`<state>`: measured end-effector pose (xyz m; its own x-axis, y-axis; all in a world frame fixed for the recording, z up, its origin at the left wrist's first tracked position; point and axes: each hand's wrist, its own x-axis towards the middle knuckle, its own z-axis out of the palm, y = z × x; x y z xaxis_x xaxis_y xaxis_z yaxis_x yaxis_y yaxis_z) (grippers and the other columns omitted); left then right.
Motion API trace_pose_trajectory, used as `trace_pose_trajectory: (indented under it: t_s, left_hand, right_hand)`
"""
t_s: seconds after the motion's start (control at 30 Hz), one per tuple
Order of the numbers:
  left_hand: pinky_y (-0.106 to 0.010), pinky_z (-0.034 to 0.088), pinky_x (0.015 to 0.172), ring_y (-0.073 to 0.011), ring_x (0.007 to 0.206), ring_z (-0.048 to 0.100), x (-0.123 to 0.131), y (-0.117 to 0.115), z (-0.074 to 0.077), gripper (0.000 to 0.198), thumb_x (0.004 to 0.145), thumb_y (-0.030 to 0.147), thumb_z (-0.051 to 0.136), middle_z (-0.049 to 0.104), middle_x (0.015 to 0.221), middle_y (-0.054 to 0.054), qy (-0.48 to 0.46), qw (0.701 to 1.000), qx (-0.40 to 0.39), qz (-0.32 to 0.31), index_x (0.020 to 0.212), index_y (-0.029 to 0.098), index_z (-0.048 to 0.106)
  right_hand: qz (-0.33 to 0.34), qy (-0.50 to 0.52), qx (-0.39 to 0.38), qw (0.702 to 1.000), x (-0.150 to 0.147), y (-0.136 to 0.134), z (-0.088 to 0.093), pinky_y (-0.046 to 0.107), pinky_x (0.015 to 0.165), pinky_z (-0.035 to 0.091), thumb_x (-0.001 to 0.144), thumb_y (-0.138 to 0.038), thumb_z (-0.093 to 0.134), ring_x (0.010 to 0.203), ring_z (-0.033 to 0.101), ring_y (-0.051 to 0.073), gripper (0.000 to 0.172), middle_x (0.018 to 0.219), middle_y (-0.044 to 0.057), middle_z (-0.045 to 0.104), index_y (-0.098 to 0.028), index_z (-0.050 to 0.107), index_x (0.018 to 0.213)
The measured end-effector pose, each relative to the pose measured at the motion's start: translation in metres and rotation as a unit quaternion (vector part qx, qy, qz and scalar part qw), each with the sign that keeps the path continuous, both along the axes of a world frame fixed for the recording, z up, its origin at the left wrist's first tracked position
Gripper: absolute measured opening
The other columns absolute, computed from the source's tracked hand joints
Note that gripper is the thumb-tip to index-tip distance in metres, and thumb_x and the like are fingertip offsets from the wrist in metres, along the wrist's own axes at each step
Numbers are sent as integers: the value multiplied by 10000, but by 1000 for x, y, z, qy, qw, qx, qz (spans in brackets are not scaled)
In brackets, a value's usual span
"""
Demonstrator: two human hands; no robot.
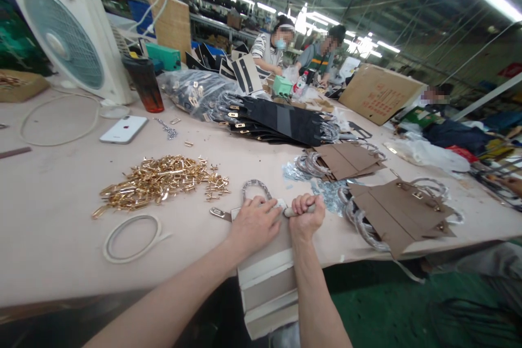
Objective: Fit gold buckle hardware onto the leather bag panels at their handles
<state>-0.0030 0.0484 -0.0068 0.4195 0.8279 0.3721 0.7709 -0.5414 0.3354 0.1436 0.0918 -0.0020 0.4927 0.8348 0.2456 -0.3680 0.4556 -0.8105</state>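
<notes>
My left hand (255,223) lies with its fingers stretched over the top of a pale, unfolded bag panel (269,272), pressing on it. The panel hangs over the table's front edge. A plastic-wrapped handle loop (256,182) stands at its far end, and a strap with a gold metal plate (220,213) sticks out to the left. My right hand (305,215) is closed around a tool with a pale rounded handle (289,211), held beside my left fingers over the panel. The tool's working tip is hidden.
A pile of gold metal fittings (163,182) and a tape roll (132,239) lie left. Brown bag panels (399,209) are stacked right, black panels (281,119) behind. A phone (124,129), tumbler (144,84) and fan (69,32) stand back left. Co-workers (271,49) sit across the table.
</notes>
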Motion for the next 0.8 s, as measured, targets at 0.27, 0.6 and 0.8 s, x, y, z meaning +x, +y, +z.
trace_pose_trajectory:
  t_s: [0.27,0.6,0.8]
  left_hand:
    - [-492,450,940,-302,1144,576,-1,0,1,288,992,340,599,669,1408,-26,5,1000,1,2,1270,291,660]
    - [-488,453,948,-297,1149,571,-3,-4,4,290,997,358,602,674,1372,-42,17,1000,1,9,1272,280,654]
    - [-475,444,990,-296,1197,561,-2,-3,7,396,1001,453,592,634,1443,-61,33,999,-17,22,1326,229,619]
  right_hand:
    - [27,-7,-9,1000,-2,9,-7,193,383,251,952,-478,529,378,280,66,406,501,-104,329,-236,382,661]
    - [110,-69,-89,988,-6,28,-9,183,354,247,904,-482,594,350,309,58,389,471,-107,376,-229,440,652]
    - [100,-81,-94,987,-10,27,-12,193,350,252,916,-550,591,358,309,62,431,480,-105,375,-228,453,666]
